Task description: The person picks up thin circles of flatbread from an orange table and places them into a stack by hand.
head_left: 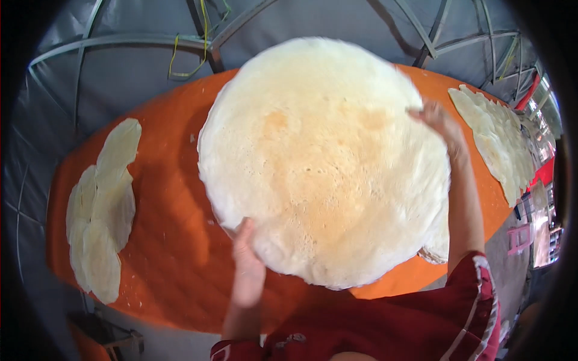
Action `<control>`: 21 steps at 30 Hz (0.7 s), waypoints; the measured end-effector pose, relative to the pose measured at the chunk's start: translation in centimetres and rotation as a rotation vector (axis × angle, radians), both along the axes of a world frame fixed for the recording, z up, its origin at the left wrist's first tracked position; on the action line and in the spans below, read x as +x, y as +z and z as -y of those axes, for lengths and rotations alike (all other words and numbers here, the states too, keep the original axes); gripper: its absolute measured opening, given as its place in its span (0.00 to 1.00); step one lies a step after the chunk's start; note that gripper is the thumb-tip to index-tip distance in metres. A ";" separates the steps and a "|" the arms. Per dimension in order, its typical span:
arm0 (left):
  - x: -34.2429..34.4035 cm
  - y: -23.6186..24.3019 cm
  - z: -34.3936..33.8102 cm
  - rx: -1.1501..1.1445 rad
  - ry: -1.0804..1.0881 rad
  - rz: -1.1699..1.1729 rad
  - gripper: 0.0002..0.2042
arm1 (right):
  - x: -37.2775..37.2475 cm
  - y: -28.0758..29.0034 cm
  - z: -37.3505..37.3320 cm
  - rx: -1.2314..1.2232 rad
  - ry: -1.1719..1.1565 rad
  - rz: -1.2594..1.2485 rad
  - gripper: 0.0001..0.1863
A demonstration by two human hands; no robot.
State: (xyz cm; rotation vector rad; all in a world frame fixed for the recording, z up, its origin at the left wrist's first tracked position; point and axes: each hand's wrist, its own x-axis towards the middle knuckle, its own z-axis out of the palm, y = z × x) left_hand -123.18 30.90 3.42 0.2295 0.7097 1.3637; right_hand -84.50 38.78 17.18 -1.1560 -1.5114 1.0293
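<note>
A very large round flatbread, pale with light brown patches, spans the middle of the view above the orange-covered table. At its lower left edge my left hand grips the rim, thumb on top and the other fingers hidden beneath. My right hand is closed on the upper right edge and slightly blurred by motion. Whether the bread is a single sheet or a stack, I cannot tell. Part of another pale flatbread shows below its right side, next to my right forearm.
Overlapping thin flatbreads lie at the left end of the orange table cover. More flatbreads overlap at the right end. Behind the table stand a metal frame and grey sheeting. A pink stool is off to the right.
</note>
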 end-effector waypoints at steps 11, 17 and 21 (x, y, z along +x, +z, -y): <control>-4.5 -7.3 2.5 -0.018 -0.057 -0.064 0.18 | -6.2 -17.1 10.1 -0.480 -0.106 -0.539 0.21; -2.4 -10.0 0.6 -0.019 0.365 -0.731 0.22 | -8.4 -18.2 9.3 -0.380 -0.428 0.113 0.22; -3.5 -8.6 0.7 -0.149 0.166 -0.576 0.20 | -6.2 -16.5 11.4 -0.538 -0.193 -0.496 0.41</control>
